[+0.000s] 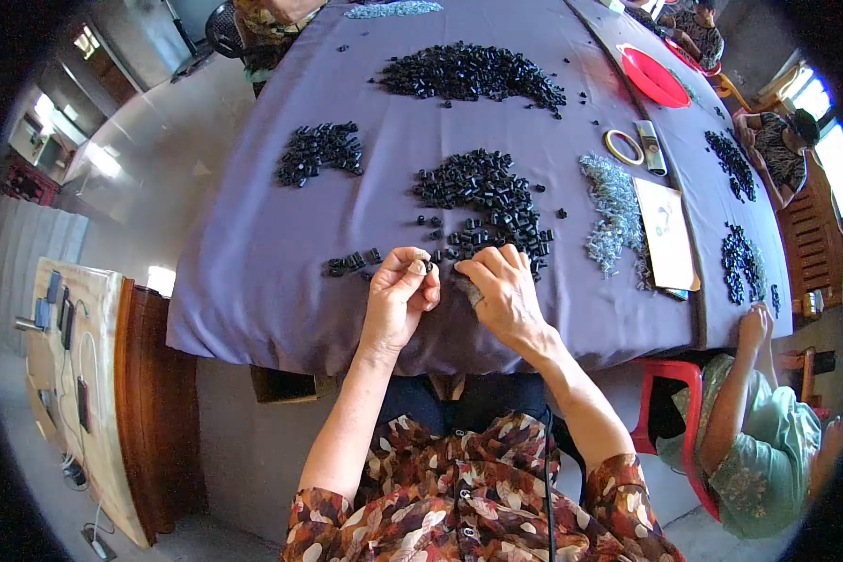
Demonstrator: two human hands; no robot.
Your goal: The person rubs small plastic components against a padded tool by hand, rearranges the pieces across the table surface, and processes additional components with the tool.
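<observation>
My left hand point(398, 298) is closed, thumb and fingertips pinching a small black cylindrical piece point(428, 266). Beside it, my right hand point(504, 292) is curled with thumb and index finger together at the near edge of a pile of black cylindrical pieces point(482, 192). What those fingertips hold, if anything, is too small to make out. Something greyish shows against the right hand's fingers. Just left of my left hand lies a short row of black pieces point(353, 262).
More black pieces form a left cluster point(318, 153) and a far heap point(468, 73) on the purple cloth point(244, 272). To the right are clear plastic pieces point(612, 211), a tape roll point(624, 147), a paper sheet point(663, 229) and a red basin point(654, 77). Other people sit around the table.
</observation>
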